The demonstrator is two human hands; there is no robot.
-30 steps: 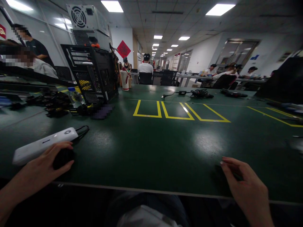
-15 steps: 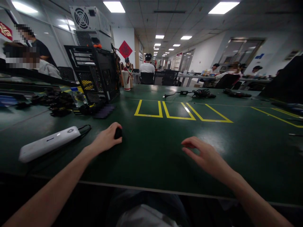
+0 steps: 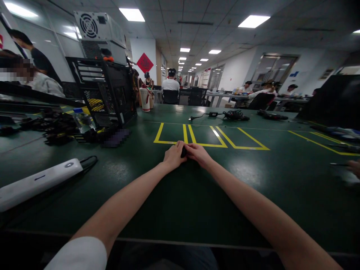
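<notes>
A small, dark rounded object is between my two hands over the green table, just in front of the yellow tape outlines. My left hand is closed around its left side. From the other side, my right hand has its fingers pinched against it. Fingers cover most of the object, so its exact kind cannot be made out. Both forearms reach forward over the near table edge.
Yellow tape outlines mark the table ahead. At left lie a white elongated device and an open computer case. Farther back are a paper cup and coiled cable. Another person's hand shows at the right edge.
My left hand has carried the dark object rightward and forward. My right hand has moved left to meet it, and its fingers have closed on the object. The view has shifted slightly.
</notes>
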